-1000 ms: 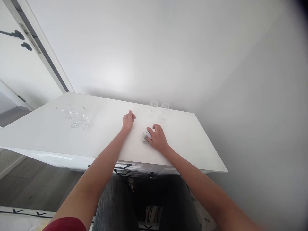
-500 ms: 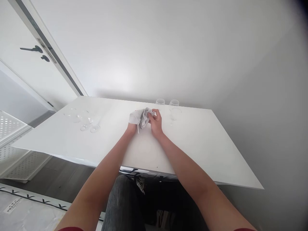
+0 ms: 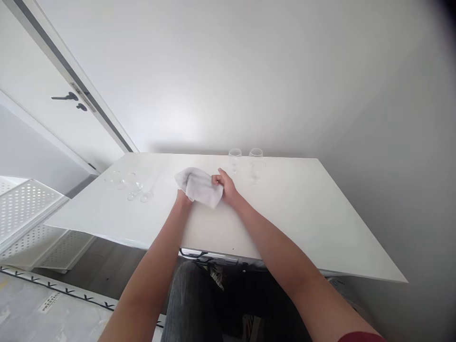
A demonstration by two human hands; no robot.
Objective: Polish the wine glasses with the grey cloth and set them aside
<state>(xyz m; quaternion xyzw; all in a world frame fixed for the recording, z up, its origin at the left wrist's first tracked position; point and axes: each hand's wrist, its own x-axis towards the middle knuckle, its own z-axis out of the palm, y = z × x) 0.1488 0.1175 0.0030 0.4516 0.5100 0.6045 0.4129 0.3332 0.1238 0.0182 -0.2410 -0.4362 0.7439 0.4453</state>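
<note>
A white cloth (image 3: 203,186) is held up between my two hands over the middle of the white table. It is spread out and drapes over my left hand (image 3: 184,195), whose fingers are covered by it; only the wrist and the base of the hand show. My right hand (image 3: 225,184) pinches the cloth's right side with thumb and fingers. Whether anything is inside the cloth is hidden. Beyond my right hand, near the wall, stand clear stemmed glasses: one at the left (image 3: 234,159), one behind at the right (image 3: 255,154), and one nearer (image 3: 257,171).
Several clear stemmed glasses (image 3: 133,187) lie on their sides on the left part of the table (image 3: 313,223). White perforated shelving (image 3: 32,213) is beside the table at the left, with a door handle (image 3: 66,97) above. A plastic-wrapped item (image 3: 53,313) lies at lower left.
The cloth has gone from bunched up to spread open, and has shifted slightly left with my left hand. My head view has turned a little to the left.
</note>
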